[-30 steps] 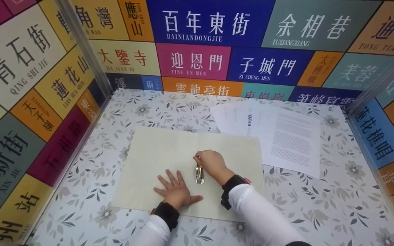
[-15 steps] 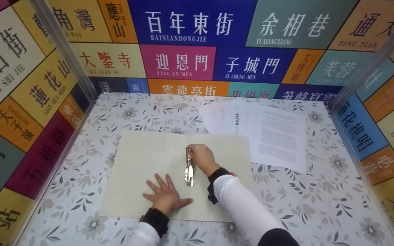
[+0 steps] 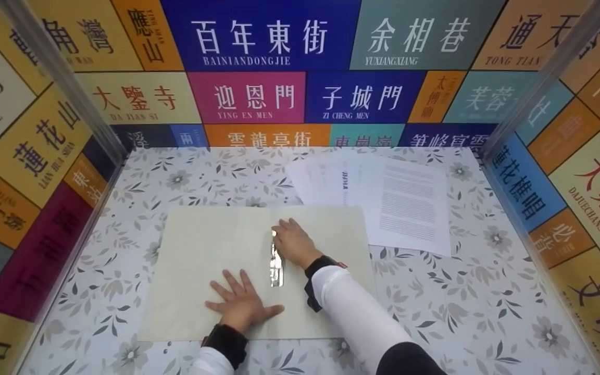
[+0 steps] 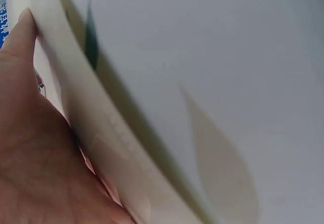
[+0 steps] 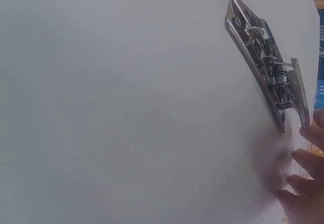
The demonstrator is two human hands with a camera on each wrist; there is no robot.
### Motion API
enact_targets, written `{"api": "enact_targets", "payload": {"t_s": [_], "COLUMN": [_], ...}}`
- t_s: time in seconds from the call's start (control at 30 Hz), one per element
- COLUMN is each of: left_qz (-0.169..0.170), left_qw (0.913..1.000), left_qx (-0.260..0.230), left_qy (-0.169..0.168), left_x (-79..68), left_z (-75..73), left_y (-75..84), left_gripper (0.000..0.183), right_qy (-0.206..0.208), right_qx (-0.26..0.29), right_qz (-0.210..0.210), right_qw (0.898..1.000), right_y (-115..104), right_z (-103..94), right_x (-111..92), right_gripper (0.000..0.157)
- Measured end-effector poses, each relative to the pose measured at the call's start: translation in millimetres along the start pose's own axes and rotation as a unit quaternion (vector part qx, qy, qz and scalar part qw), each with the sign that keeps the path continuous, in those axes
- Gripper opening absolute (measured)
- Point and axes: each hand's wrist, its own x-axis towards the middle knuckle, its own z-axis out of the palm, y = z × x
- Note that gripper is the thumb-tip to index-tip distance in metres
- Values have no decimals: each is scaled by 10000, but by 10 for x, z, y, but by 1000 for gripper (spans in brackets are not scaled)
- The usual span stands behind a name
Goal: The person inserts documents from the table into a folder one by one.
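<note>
A cream file folder [image 3: 206,250] lies opened flat on the table. Near its centre fold sits a shiny metal lever clip [image 3: 277,268], its lever tilted up in the right wrist view. My right hand [image 3: 297,244] is at the clip's far end. One digit touches the lever's tip, while other fingertips [image 5: 287,196] reach down to the folder; I cannot see a pinch. My left hand [image 3: 242,307] is spread flat on the folder's left leaf, its thumb pointing toward the fold. In the left wrist view, that hand [image 4: 40,148] lies along the folder's edge.
Fanned printed sheets [image 3: 409,203] lie behind the folder at the right, partly covered by its corner. The table [image 3: 487,312] has a leaf-patterned cover. Panels with coloured signs [image 3: 258,99] enclose it at the back and both sides.
The head view has shifted, so the whole scene sits further left. My right hand has gone from a closer fist at the lever to a more spread one. The left hand stays put.
</note>
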Motion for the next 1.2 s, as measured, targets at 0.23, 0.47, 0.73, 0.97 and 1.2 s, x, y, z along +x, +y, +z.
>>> {"api": "enact_targets", "payload": {"t_s": [0.23,0.47,0.73,0.97,1.2], "left_qz": [-8,72,37,-44,-77], "left_qw": [10000,9999,10000,10000,10000], "left_qx": [-55,14,16,34,16], "left_qy": [58,119,78,82,47], "left_x": [-7,2,-15,-20,-30], "left_z": [-8,-20,-50,-38,-39], "left_y": [16,66,100,66,21], "left_gripper": [138,136,134,134,135], "right_qy": [-440,-783,-766,-636,-345], "right_qx": [-240,328,856,1093,1292], "right_qz": [92,619,1112,1236,1563], "right_qw": [9987,9945,9871,9842,9786], "right_y": [20,82,136,216,511], "right_z": [-13,-61,-171,-355,-660], "right_x": [-22,-32,-55,-68,-144], "right_gripper": [39,50,57,58,58]}}
